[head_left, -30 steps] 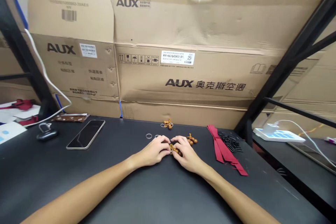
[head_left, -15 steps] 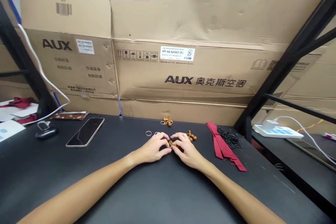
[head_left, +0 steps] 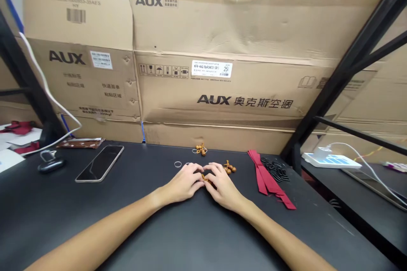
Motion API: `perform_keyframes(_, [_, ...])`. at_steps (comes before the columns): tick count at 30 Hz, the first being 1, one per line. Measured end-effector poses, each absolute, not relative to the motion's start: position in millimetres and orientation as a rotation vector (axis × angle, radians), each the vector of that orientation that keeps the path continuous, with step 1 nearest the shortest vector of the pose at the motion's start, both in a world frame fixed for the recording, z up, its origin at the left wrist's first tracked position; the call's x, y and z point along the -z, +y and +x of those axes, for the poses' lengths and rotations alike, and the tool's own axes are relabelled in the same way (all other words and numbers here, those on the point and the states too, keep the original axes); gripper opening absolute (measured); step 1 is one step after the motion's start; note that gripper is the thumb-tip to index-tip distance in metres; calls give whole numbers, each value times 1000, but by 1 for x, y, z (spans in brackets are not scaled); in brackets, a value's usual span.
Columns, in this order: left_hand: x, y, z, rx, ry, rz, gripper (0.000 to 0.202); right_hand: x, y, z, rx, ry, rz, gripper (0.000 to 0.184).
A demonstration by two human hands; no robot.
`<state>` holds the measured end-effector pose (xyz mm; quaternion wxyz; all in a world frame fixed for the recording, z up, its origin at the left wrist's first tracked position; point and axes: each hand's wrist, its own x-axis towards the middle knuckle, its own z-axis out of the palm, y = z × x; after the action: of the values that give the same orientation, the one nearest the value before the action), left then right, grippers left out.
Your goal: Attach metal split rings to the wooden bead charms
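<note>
My left hand (head_left: 184,183) and my right hand (head_left: 224,188) meet at the middle of the black table, fingertips nearly touching. Between them is a small orange-brown beaded cord (head_left: 208,181), pinched by the fingers of both hands and mostly hidden by them. Just beyond my right hand lies another cord with round brown wooden beads (head_left: 229,168). Farther back rests a small cluster of beaded cords (head_left: 201,149) with metal rings. One loose metal ring (head_left: 177,164) lies beyond my left hand, and a second ring (head_left: 188,164) is partly covered by its fingers.
Red ribbon strips (head_left: 270,182) and a pile of black buckles (head_left: 277,169) lie to the right. On the left are a phone (head_left: 100,164), a dark oval object (head_left: 51,164) and a brown packet (head_left: 81,143). Cardboard (head_left: 216,89) stands along the back.
The view has shifted slightly. My fingers have closed in around the beaded cord, so less of it shows; the other things on the table lie as before.
</note>
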<state>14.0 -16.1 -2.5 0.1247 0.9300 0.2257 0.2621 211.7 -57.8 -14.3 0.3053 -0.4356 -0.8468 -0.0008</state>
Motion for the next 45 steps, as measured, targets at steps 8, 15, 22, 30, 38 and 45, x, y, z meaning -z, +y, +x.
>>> perform_keyframes(8, [1,-8,10,-723,542,2657,14,13,-51,226,97,-2268,-1243,16])
perform_keyframes(15, [-13,-19,11,-691,495,2681,13,15,-50,224,125,-2278,-1236,19])
perform_keyframes(22, [-4,-10,3,-809,820,2821,11,18,-45,235,228,-2161,-1347,20])
perform_keyframes(30, [3,11,11,-761,846,2865,11,23,-35,242,264,-2076,-1479,18])
perform_keyframes(38, [1,43,5,-804,1030,2858,8,30,-22,251,298,-2011,-1536,17])
perform_keyframes(45, [-4,57,47,-546,1142,3039,17,25,-29,247,265,-1997,-1544,17])
